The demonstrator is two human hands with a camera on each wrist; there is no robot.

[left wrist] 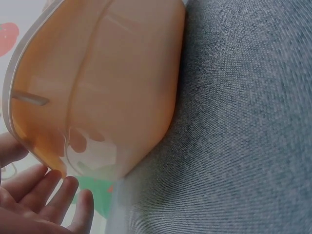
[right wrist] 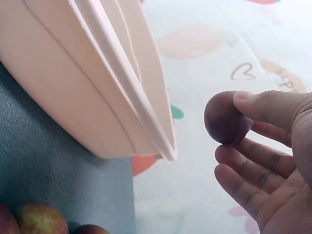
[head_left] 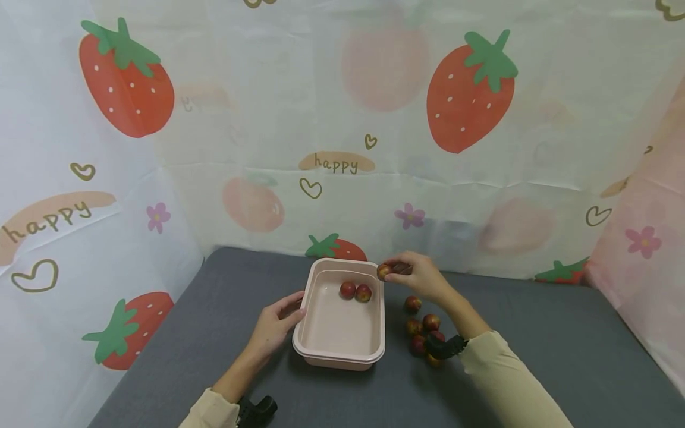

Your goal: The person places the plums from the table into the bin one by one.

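Observation:
A pale pink plastic basin (head_left: 339,333) stands in the middle of the grey table in the head view, with two red plums (head_left: 348,290) (head_left: 363,293) inside near its far end. My left hand (head_left: 272,326) grips the basin's left rim, thumb over the edge and fingers outside, as the left wrist view also shows. Just beyond the far right corner of the basin, my right hand (head_left: 420,274) pinches a plum (right wrist: 226,118) between thumb and fingers, level with the rim or above it. Several more plums (head_left: 431,322) lie right of the basin, partly hidden by the right wrist's black strap.
Grey cloth covers the table (head_left: 535,339). Behind it and at both sides hang white and pink curtains (head_left: 267,119) printed with strawberries, hearts and the word happy. Black camera mounts (head_left: 258,411) sit on both wrists.

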